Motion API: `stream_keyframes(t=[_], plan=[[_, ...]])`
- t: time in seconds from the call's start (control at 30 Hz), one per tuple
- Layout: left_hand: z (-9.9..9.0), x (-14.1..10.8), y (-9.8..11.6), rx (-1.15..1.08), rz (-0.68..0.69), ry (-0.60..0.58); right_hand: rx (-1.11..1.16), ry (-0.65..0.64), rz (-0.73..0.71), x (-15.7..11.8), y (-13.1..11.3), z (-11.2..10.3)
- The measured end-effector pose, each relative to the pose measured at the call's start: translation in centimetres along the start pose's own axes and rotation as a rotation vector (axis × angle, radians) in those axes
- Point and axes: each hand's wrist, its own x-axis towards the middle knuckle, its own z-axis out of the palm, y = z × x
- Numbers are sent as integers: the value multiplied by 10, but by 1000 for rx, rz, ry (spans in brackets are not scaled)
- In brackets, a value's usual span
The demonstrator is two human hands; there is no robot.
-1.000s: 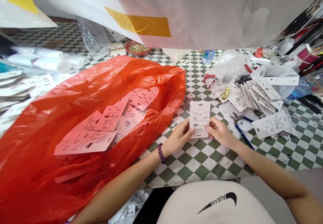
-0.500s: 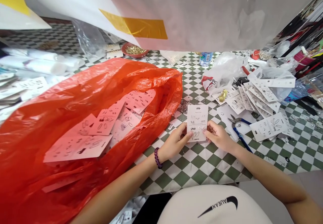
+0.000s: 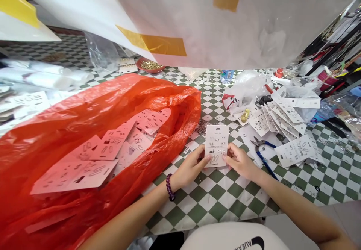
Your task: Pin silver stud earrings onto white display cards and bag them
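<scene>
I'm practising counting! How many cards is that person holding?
1 that I can see: the white card, left grip at its lower left, right grip at its lower right. Another could hide behind it.

A person's left hand (image 3: pixel 191 166) and right hand (image 3: pixel 242 162) hold a white card (image 3: pixel 217 140) by its lower side edges, thumbs on its front, over a green-and-white checkered counter (image 3: pixel 214 205). Rows of small metallic pieces dot the card. A purple beaded bracelet (image 3: pixel 170 188) circles the left wrist. Left of the card, a large red plastic bag (image 3: pixel 121 88) lies open with more cards (image 3: pixel 77 173) inside. Right of the card, blue-handled pliers (image 3: pixel 263 154) rest on white paper (image 3: pixel 252 133); farther right sits a fanned pile of cards (image 3: pixel 284 118). Beyond the card is a bottle (image 3: pixel 226 76). A white sheet (image 3: pixel 197 17) with amber tape (image 3: pixel 166 45) hangs above it all.
</scene>
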Motion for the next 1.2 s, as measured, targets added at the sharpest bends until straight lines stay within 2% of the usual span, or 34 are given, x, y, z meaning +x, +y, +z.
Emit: stream_keyframes(t=[0.27, 0.37, 0.43, 0.57, 0.63, 0.67, 0.73, 0.83, 0.9, 0.97, 1.03, 1.13, 1.2], plan=[[-1, -6, 4, -78, -61, 10, -30, -7, 0, -3, -2, 1], [-1, -8, 4, -76, -61, 42, -82, 29, -72, -6, -5, 2], [-1, -9, 5, -110, -64, 75, -142, 90, -201, -7, -8, 4], [-3, -9, 9, -289, -98, 128, -314, 212, -622, -9, -16, 10], [-5, -9, 11, -354, -77, 168, -355, 199, -745, -11, -20, 9], [-7, -8, 11, -380, -56, 191, -369, 178, -759, -11, -23, 6], [-9, -8, 11, -437, -16, 223, -390, 127, -712, -10, -32, -5], [-13, -8, 6, -560, -8, 238, -451, 85, -525, 3, -47, -32], [-16, -9, 2, -646, -24, 228, -592, 96, -411, 22, -56, -50], [-18, -8, -1, -722, -12, 212, -768, 92, -410, 48, -59, -62], [-20, -6, 0, -770, 22, 182, -934, 106, -421, 76, -56, -67], [-23, -5, 2, -786, 22, 157, -1132, 15, -395, 107, -46, -66], [-23, -6, 1, -785, -24, 160, -1206, -53, -360, 116, -40, -65]])
